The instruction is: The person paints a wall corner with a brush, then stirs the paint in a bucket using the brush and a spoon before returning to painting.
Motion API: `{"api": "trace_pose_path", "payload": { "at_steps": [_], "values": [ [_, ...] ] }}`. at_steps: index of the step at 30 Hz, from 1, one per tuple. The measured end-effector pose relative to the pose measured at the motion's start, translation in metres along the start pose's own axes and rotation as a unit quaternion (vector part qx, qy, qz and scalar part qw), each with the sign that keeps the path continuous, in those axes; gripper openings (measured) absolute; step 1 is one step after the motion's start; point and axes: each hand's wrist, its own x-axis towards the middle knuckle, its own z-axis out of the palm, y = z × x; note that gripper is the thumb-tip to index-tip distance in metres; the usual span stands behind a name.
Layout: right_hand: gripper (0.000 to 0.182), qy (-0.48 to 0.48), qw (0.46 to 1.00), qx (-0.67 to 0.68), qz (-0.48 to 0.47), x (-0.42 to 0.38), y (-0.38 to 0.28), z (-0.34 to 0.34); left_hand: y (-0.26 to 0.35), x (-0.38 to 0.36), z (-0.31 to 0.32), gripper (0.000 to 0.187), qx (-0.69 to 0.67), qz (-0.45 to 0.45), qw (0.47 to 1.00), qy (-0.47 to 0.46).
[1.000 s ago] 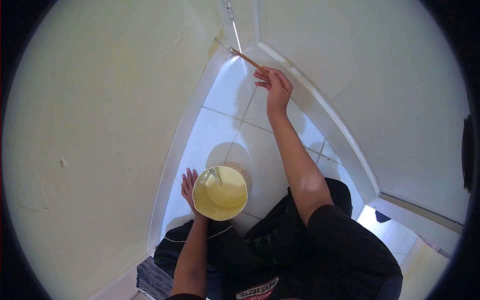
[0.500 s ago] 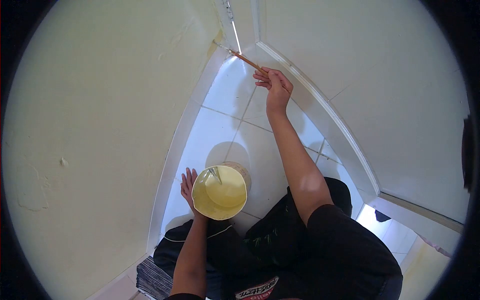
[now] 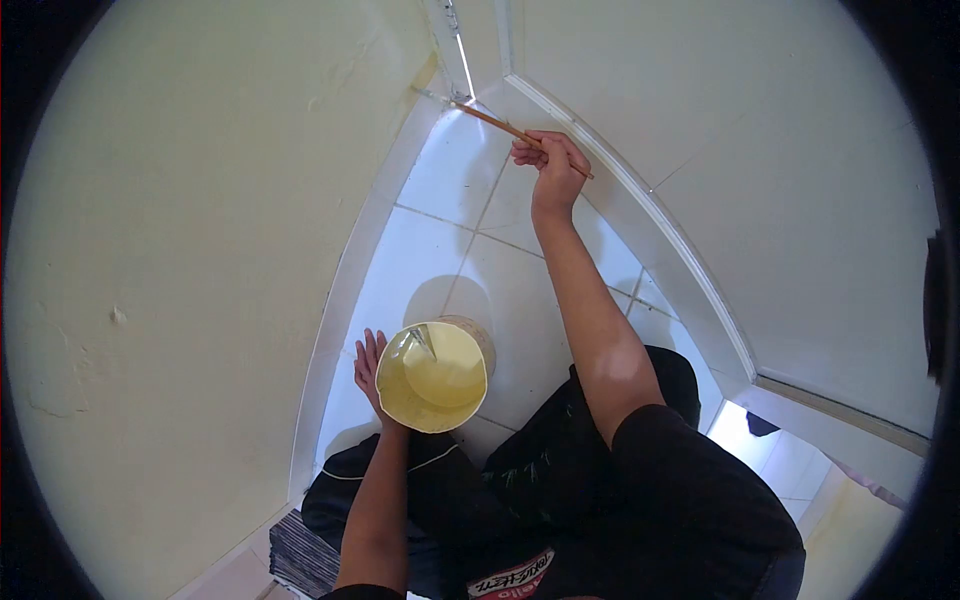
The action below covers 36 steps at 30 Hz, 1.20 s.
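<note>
My right hand [image 3: 558, 165] is closed around the wooden handle of a thin paintbrush [image 3: 500, 124]. The brush points up and left, its pale tip at the lower end of the wall near the corner, where a darker yellow patch [image 3: 425, 75] shows. Low down, my left hand [image 3: 370, 372] lies against the left side of a paint bucket [image 3: 405, 405], fingers stretched out and apart; the rim hides its thumb and part of its palm. Pale yellow paint [image 3: 450, 365] fills the bottom of the bucket, and a clear strip-like piece [image 3: 422, 342] leans inside it.
A cream wall [image 3: 200, 250] with bumps and cracks rises at left above a white baseboard [image 3: 345, 270]. To the right stands a white door-like panel [image 3: 790, 200] with a raised lower edge. White floor tiles [image 3: 520, 280] lie between them. Striped cloth [image 3: 300, 550] is at lower left.
The whole view has shifted slightly. My right hand has turned a little, and the brush handle's back end now shows past it. The brush tip stays by the wall corner.
</note>
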Motion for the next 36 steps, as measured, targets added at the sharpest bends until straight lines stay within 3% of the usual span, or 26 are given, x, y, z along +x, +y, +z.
{"api": "trace_pose_path", "payload": {
  "at_steps": [1,3,5,7,10,13,22,36],
  "values": [
    [0.024,0.004,1.000,0.008,-0.001,0.000,-0.001,0.001,0.000,0.000,0.000,0.066,0.005,0.000,1.000,0.000],
    [0.024,0.003,1.000,0.006,0.003,0.000,-0.002,0.002,-0.004,0.001,0.007,0.066,-0.158,-0.020,0.987,0.010],
    [0.024,0.001,1.000,0.009,0.009,0.000,-0.001,0.002,-0.008,-0.002,0.012,0.066,-0.161,-0.022,0.987,0.009],
    [0.024,-0.003,1.000,0.017,0.015,-0.001,-0.001,0.005,-0.003,-0.001,0.005,0.067,-0.005,-0.006,1.000,-0.005],
    [0.024,-0.021,0.999,0.011,0.027,-0.002,-0.001,0.006,-0.004,0.000,0.005,0.067,-0.110,-0.014,0.994,0.000],
    [0.024,-0.029,0.999,0.016,0.029,-0.001,0.000,0.005,0.002,0.000,-0.004,0.066,0.003,-0.002,1.000,-0.010],
    [0.028,-0.054,0.998,0.000,0.029,-0.002,-0.004,-0.001,0.009,0.003,-0.014,0.065,-0.009,-0.008,1.000,-0.001],
    [0.028,-0.005,1.000,-0.009,0.004,-0.003,-0.002,0.003,0.003,0.001,-0.005,0.067,-0.004,-0.003,1.000,0.005]
  ]
}}
